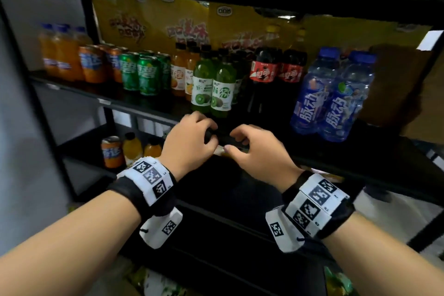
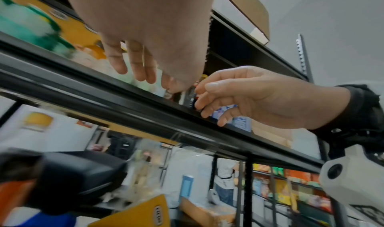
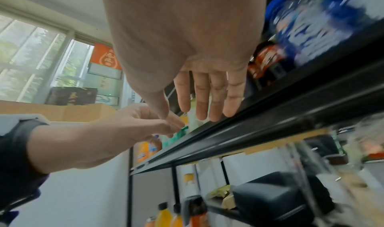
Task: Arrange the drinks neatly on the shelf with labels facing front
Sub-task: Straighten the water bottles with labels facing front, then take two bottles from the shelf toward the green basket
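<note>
Hands: your left hand [image 1: 189,142] and right hand [image 1: 254,149] hover loosely curled, empty, at the shelf [image 1: 360,151] edge
Drinks: green kiwi bottles [image 1: 213,86] stand upright just beyond, nearer your left

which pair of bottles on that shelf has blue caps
The blue-capped bottles, at the right end of the drinks row beside the cola bottles. The cola and kiwi bottles have black caps.

**Three views on one shelf edge**

The head camera looks forward and down at the shelf [image 1: 134,106] from close range. Each wrist camera looks up from below its own palm — along the fingers, very near. All three share the shelf's front rail and both hands.
</note>
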Available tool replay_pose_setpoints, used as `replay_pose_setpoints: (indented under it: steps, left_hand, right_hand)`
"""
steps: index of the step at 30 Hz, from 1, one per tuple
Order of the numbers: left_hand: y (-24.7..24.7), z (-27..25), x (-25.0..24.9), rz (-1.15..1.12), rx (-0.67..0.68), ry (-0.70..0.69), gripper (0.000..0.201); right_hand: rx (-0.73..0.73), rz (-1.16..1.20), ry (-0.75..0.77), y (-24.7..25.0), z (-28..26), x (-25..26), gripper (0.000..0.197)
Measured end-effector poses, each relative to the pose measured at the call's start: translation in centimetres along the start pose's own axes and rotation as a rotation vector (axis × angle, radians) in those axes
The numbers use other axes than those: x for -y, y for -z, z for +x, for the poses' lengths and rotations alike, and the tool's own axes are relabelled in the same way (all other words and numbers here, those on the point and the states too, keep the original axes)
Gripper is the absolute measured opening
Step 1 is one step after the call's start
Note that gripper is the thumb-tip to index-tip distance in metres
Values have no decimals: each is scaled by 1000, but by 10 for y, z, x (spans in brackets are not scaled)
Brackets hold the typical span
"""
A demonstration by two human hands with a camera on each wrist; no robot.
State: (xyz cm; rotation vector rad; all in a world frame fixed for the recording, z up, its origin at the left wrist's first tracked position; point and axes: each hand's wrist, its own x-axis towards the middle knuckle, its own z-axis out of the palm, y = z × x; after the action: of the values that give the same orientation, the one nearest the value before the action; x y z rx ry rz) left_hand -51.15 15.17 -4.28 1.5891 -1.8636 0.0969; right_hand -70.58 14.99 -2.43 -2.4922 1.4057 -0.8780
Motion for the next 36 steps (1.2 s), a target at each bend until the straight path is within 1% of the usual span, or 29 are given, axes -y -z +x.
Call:
replay_pose_setpoints:
  steps: [3,6,8,11,15,18,22,26,28,30,31,33,35,36]
  left_hand:
    - [13,-25,37,84,20,125,29]
    - [21,-53,77,156,60,253,34]
    - [23,-71,104,180,87,334,35]
    - [25,-89,143,194,127,416,36]
    - [24,-95,191,195,166,461,36]
    - [22,-93,223,171,188,474,38]
    - [11,-85,256,80,214,470,42]
    - [-10,-77,277,-97,197,516,48]
    - [-24,-71,281,-237,167,546,50]
    - [-38,-63,284,-347,126,574,53]
    - [-45,-59,284,-377,102,587,54]
    - [-59,-51,283,-409,32,595,53]
    - [-72,-44,281,-432,-27,591,51]
    - [-79,-42,279,-433,-35,590,53]
  right_hand:
    - [116,11,75,-34,9,19,34]
    - [241,32,126,-67,20,32,35]
    - [290,42,144,-91,28,38,32]
    - [332,42,122,-128,42,47,36]
    - [351,22,83,-173,64,52,40]
    - [366,12,10,-201,76,53,43]
    - [364,19,-100,-229,86,52,42]
    - [304,110,-189,-252,88,43,40]
    - [221,169,-217,-260,89,40,33]
    - [106,186,-223,-266,93,40,26]
    - [50,197,-224,-270,94,39,27]
    - [-81,268,-266,-276,96,34,37]
    - [-205,341,-351,-281,96,24,46]
    - [-237,372,-402,-284,96,19,49]
